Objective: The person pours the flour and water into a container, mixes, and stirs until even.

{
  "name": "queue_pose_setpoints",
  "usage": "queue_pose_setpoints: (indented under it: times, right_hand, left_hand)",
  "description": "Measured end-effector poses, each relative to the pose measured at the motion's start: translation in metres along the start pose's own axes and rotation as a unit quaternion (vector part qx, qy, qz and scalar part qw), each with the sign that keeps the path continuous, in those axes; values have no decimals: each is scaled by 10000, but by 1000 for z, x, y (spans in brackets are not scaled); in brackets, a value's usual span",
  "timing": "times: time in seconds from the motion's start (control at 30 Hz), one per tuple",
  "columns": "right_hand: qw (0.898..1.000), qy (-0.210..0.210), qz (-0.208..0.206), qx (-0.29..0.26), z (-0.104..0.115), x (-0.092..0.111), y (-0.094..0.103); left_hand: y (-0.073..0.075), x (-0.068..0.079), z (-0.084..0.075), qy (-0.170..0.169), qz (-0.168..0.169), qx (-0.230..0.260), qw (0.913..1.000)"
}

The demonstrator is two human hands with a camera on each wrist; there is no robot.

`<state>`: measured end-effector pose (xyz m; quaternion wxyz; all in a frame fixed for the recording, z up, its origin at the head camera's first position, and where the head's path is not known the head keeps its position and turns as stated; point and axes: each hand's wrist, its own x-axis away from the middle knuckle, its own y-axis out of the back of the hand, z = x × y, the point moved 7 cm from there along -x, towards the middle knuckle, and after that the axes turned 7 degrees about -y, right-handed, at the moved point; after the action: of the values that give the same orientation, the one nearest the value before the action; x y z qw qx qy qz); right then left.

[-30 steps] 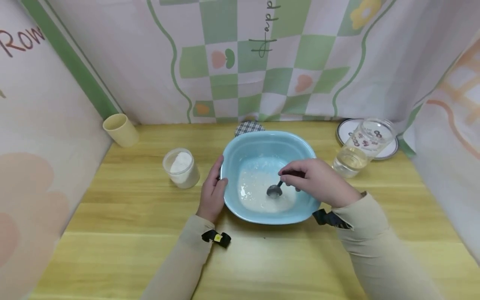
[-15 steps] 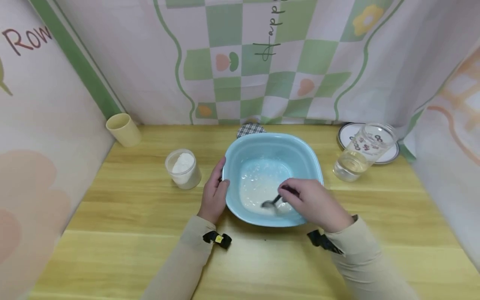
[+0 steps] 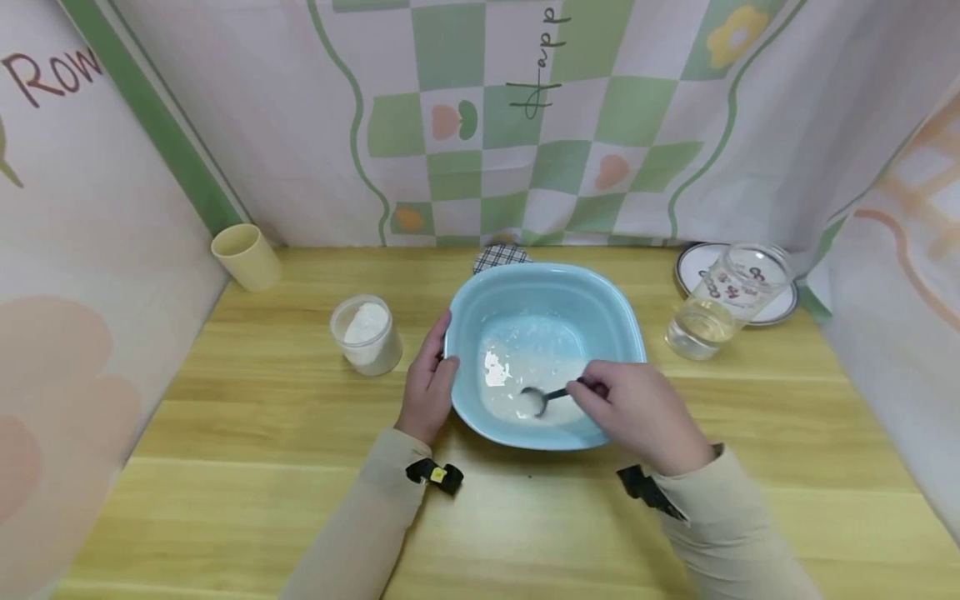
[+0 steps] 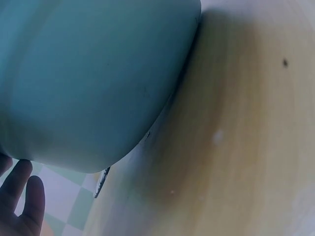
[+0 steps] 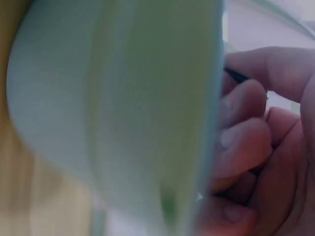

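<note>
across the table [image 3: 525, 542] sits a blue bowl [image 3: 606, 312] with whitish liquid [image 3: 521, 362] inside. the left hand [image 3: 426, 387] holds its left side, thumb at the rim, fingers against the outer wall; the right hand [image 3: 637, 408], fingers curled, grips a spoon [image 3: 557, 394], tip in the liquid.

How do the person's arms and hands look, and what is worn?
The left sleeve and right sleeve are long and beige. The left wrist band is black with a yellow patch; the right wrist band, also black, shows none. The left hand and right hand wear no gloves.
</note>
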<state>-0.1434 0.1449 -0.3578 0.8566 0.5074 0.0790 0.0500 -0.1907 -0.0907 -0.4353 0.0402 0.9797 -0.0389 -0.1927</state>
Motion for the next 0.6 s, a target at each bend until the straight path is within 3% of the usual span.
queue_pose_setpoints:
  times: [0.1, 0.23, 0.33, 0.43, 0.5, 0.6]
  right_hand:
    - [9996, 201, -186, 22, 5, -3, -7]
    - [9967, -34, -696, 425, -4, -5, 5]
    - [9980, -187, -440, 410, -10, -2, 10]
    - [9998, -14, -56, 185, -7, -3, 2]
    - [9997, 17, -135, 206, -6, -6, -1]
    - [9974, -206, -572, 396, -7, -8, 3]
  left_hand:
    - [-1, 1, -1, 6, 21, -16, 10000]
    - [-2, 2, -1, 37, 24, 16, 10000]
    - [-2, 2, -1, 39, 17, -33, 10000]
    - [-1, 1, -2, -34, -30, -55, 10000]
    - [-2, 0, -2, -27, -21, -18, 10000]
    - [0, 1, -2, 24, 44, -39, 10000]
